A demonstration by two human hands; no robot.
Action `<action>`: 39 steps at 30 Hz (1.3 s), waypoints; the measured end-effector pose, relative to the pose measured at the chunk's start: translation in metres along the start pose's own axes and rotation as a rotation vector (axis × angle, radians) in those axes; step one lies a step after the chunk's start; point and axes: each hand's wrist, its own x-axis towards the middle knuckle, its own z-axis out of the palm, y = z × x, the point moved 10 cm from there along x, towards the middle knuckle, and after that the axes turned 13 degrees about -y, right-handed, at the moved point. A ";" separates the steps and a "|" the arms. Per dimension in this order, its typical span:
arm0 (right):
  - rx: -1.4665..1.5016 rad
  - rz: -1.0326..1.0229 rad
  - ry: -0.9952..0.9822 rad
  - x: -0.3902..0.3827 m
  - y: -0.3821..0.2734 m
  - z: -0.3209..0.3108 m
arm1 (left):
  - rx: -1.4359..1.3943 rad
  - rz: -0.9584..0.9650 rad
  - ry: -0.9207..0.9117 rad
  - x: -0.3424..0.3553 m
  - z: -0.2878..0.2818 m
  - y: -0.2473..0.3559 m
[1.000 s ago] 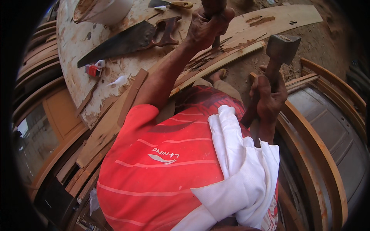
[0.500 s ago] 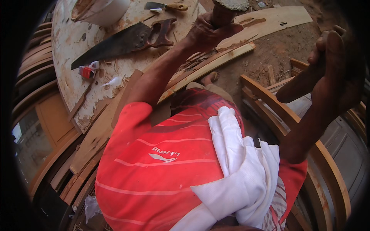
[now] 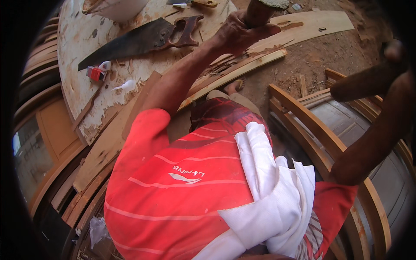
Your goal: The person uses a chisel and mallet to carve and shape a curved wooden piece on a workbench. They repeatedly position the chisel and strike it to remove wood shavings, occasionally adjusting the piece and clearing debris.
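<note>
My left hand is raised at the top centre and closed around a thick brown cylindrical piece with a pale, rough end. What kind of thing it is I cannot make out. At the right edge, my right hand is lifted, dark and partly lost in the black rim. Its thumb stretches left, apart from a fingertip above, and nothing shows between them. A handsaw with a brown handle lies flat on the worn tabletop, left of my left forearm. Near it are a small red-and-white item and a white nozzle-tipped bottle.
A white bucket and a scraper sit at the table's far side. Long boards lie beyond my left arm on the dirt ground. Curved wooden frames fill the right side; more timber is at lower left. A white cloth hangs over my red shirt.
My right hand has moved right and farther into the dark rim, and fewer of its fingers show. My left hand shifted slightly right, still gripping the brown piece.
</note>
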 end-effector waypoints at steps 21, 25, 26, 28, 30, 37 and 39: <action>0.318 0.427 -0.070 -0.133 0.090 0.102 | 0.864 -0.449 0.227 -0.164 -0.113 0.058; 0.638 0.526 -0.071 -0.173 0.110 0.137 | 1.056 -0.939 0.272 -0.299 -0.116 0.039; 0.656 0.546 -0.078 -0.176 0.111 0.142 | 1.046 -0.903 0.287 -0.308 -0.115 0.039; 0.703 0.577 -0.103 -0.180 0.112 0.156 | 1.027 -0.843 0.331 -0.320 -0.114 0.040; 0.728 0.595 -0.153 -0.192 0.124 0.168 | 1.073 -0.689 0.282 -0.310 -0.101 0.045; 0.791 0.619 -0.222 -0.212 0.123 0.193 | 1.129 -0.535 0.354 -0.298 -0.094 0.068; 0.774 0.648 -0.258 -0.218 0.126 0.198 | 1.038 -0.442 0.364 -0.277 -0.066 0.080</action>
